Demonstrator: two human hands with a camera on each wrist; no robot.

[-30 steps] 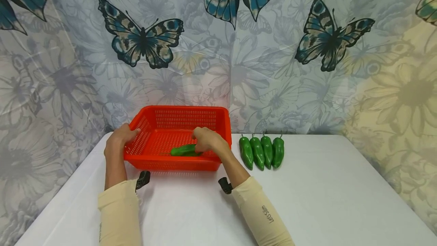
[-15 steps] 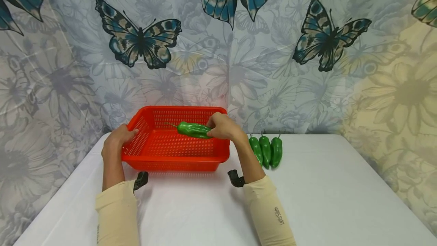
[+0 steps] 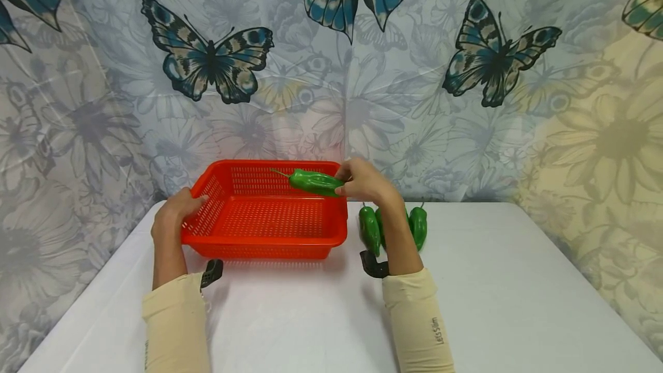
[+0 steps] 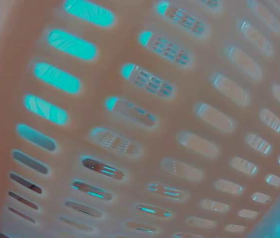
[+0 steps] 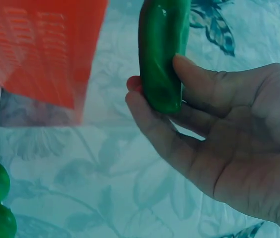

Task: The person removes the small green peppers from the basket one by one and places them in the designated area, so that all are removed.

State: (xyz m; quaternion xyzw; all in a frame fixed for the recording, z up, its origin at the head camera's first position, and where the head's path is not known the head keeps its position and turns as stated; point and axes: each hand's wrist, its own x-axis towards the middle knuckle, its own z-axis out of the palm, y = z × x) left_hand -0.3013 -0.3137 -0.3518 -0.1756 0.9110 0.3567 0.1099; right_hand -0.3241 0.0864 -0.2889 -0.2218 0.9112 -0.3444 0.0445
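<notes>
A red plastic basket (image 3: pixel 279 240) with slotted walls stands on the table at left of centre. My left hand (image 3: pixel 176 212) grips its left rim, thumb over the edge. In the left wrist view the slotted basket wall (image 4: pixel 189 114) fills the picture, and the hand cannot be made out. My right hand (image 3: pixel 368 180) pinches one end of a green pepper (image 3: pixel 313 182) between thumb and fingers. This pepper is held above the basket's right part, its stem pointing left. The right wrist view shows the pepper (image 5: pixel 162 54) at the fingertips, beside the basket (image 5: pixel 45 44).
Several green peppers (image 3: pixel 369 229) lie in a row on the white table (image 3: pixel 497 281), right of the basket; my right forearm partly hides them. A cloth backdrop (image 3: pixel 404 143) with butterflies hangs behind the table's back edge.
My right hand has lifted the pepper from the basket's floor and carried it up and to the right, towards the right rim. My left hand stays on the basket's left rim.
</notes>
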